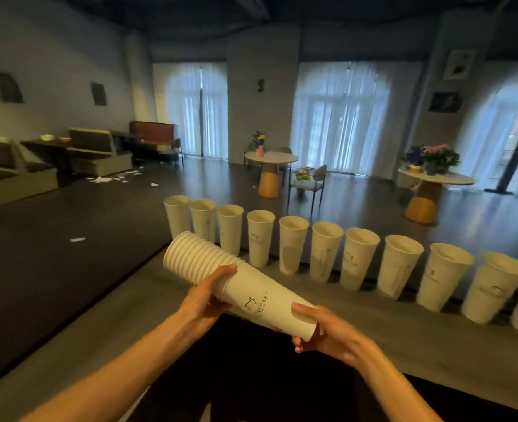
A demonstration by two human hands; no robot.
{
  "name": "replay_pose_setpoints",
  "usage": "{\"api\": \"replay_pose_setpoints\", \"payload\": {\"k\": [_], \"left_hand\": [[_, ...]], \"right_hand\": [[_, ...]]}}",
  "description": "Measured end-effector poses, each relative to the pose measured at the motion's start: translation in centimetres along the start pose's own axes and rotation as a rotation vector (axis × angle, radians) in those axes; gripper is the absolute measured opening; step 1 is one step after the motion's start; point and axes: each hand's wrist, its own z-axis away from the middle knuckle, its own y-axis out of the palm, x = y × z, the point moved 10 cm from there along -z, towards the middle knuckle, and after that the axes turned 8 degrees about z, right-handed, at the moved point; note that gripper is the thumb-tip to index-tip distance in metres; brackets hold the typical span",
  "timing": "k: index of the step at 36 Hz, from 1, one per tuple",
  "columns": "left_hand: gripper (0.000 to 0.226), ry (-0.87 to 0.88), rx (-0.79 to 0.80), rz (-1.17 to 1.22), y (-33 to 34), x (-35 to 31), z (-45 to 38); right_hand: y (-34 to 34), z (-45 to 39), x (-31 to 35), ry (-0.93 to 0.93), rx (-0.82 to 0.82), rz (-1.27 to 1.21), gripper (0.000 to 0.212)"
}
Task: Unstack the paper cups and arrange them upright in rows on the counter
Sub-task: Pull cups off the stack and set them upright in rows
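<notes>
Both hands (209,300) gripping cup stack (236,281), fingers (304,310) curled

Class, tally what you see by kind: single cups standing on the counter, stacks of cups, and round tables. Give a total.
Single cups: 11 (the rightmost is cut off by the picture's edge)
Cup stack: 1
Round tables: 2
Total: 14

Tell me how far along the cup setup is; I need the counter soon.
Done: one row of cups stands upright along the counter at its far edge, running out of view at right. In hand: the left hand grips the nested stack near its rims, and the right hand holds the outermost cup's base. Left: many rims show in the stack, so plenty remain, and no second row has been started.
</notes>
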Motion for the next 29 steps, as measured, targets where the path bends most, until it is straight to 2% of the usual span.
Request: {"api": "replay_pose_setpoints", "payload": {"k": [1,3,7,10,14,19,22,25,29], "left_hand": [[0.079,0.033,-0.021,-0.015,-1.0,-1.4,-0.2],[0.083,0.124,-0.049,-0.047,-2.6,-4.4,-0.3],[0.096,0.256,-0.052,-0.090,-5.6,-10.2,-0.9],[0.097,0.311,-0.064,-0.095,-7.8,-13.6,-1.8],[0.088,0.396,-0.072,-0.098,-9.9,-18.0,-3.5],[0.080,0.461,-0.170,-0.105,-12.6,-20.8,-5.8],[0.076,0.503,-0.172,-0.127,-13.3,-22.2,-7.2],[0.086,0.534,-0.193,-0.143,-13.5,-23.0,-7.7],[0.121,0.556,-0.234,-0.105,-14.1,-23.8,-8.3]], "right_hand": [[1.0,-1.4,0.1,0.000,0.041,0.056,0.062],[2.5,-3.9,0.8,0.000,0.062,0.189,0.071],[5.1,-9.6,1.8,0.033,0.004,0.508,0.089],[7.4,-13.3,2.2,0.046,-0.024,0.600,0.098],[10.7,-17.0,5.2,-0.019,-0.046,0.713,0.092],[12.6,-21.2,7.2,-0.107,-0.076,0.852,0.102],[14.0,-22.9,7.5,-0.158,-0.044,0.902,0.088],[14.2,-24.1,7.7,-0.198,-0.073,0.897,0.079],[14.2,-25.5,8.6,-0.254,-0.143,0.982,0.076]]}}
